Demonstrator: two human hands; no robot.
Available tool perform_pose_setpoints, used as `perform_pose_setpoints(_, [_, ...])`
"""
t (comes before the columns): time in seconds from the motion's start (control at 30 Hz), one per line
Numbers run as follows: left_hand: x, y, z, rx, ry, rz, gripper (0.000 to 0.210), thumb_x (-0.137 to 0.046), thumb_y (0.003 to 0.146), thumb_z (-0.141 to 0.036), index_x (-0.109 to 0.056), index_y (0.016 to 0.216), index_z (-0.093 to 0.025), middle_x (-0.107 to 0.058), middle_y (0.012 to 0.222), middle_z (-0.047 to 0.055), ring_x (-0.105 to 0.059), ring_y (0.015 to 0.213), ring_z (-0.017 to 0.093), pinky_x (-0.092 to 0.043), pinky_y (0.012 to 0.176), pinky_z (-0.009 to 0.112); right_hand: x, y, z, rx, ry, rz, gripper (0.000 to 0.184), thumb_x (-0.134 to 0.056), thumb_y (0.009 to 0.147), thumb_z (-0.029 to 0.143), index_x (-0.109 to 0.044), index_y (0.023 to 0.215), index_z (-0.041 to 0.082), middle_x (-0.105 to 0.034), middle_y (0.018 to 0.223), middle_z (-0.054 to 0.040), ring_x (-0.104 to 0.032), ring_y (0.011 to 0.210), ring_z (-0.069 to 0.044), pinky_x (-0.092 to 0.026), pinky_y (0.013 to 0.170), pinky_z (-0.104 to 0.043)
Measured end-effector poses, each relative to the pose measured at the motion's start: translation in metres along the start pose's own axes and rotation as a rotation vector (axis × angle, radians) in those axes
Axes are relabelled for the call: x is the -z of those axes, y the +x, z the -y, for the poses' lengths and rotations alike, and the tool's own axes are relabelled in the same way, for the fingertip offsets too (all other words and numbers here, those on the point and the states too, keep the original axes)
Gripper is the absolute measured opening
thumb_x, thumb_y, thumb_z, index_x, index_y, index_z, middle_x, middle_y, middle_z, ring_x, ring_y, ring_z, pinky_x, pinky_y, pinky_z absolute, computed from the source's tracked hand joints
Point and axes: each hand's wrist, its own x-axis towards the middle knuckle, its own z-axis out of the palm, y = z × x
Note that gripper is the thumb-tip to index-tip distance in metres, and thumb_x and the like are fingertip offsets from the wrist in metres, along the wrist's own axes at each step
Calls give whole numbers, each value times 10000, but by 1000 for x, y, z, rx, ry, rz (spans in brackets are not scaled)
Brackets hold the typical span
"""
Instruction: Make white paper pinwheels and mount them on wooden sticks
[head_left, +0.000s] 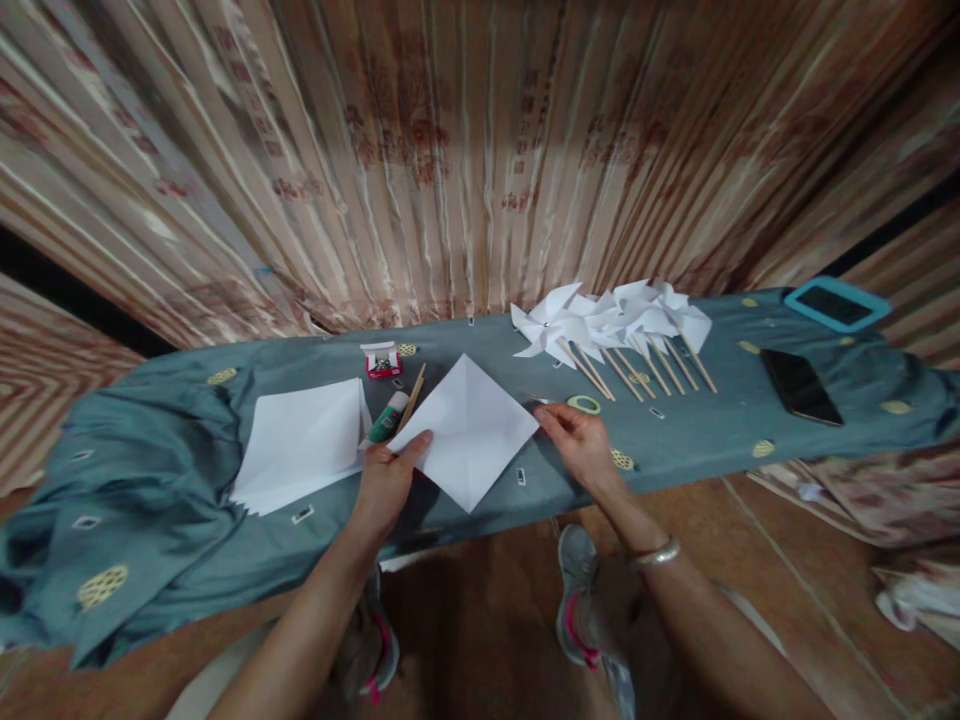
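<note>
A square white sheet of paper (469, 430), creased down its middle, is turned like a diamond in front of me. My left hand (390, 480) pinches its left corner, thumb on top. At the right corner, my right hand (576, 435) holds the paper between thumb and fingers. Just beyond that hand lie scissors with yellow-green handles (583, 404). Beside my left hand are a green and white glue stick (386, 420) and some wooden sticks (412, 395). A pile of white paper squares (300, 445) rests to the left.
Several white paper pinwheels (611, 320) on wooden sticks lie at the back right. A small red box (383, 361) stands open behind the glue stick. A black phone (801, 386) and a blue-framed tablet (840, 304) are at the right. Bunched green cloth (150, 500) covers the left end.
</note>
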Motion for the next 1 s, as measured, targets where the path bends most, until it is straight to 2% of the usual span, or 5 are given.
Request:
perform_pose_setpoints(0.1, [-2,1,-7,47,-61,-61,365,-866,476,-353,-728,745,-148,-740,708,45,-637,595,182,-519,550,276,21,5,-5,267,-536,-100,328,-509,880,297,-679,1119,149,-704,1124,-142,-618,1042,-283,-442,942,-405])
perform_pose_setpoints(0.3, [-5,3,-11,89,-76,-91,397,-868,455,-380,-706,711,-124,-722,686,52,-626,574,170,-501,487,259,35,6,-12,310,-1046,25,283,-460,910,186,-670,1089,123,-703,1079,-148,-625,961,-269,-460,867,-351])
perform_pose_setpoints(0.47, [-9,5,-12,101,-140,-93,403,-864,496,-369,-704,769,-120,-730,746,50,-643,611,167,-516,503,256,39,7,-13,305,-1104,-16,280,-486,899,190,-662,1110,135,-715,1047,-147,-627,966,-269,-458,876,-357])
perform_pose_setpoints(0.8, [-23,15,-24,175,-386,-85,284,-852,548,-195,-705,780,-125,-752,807,48,-704,735,176,-591,770,340,40,-3,4,322,-1205,150,335,-500,801,72,-662,1091,116,-730,913,-148,-655,860,-258,-461,820,-333])
perform_pose_setpoints(1.0, [-29,19,-26,154,-435,-81,297,-877,512,-211,-705,738,-125,-751,770,34,-697,689,156,-604,742,315,33,-9,3,159,-849,97,334,-556,779,150,-675,1089,177,-751,943,-111,-687,882,-250,-493,775,-332])
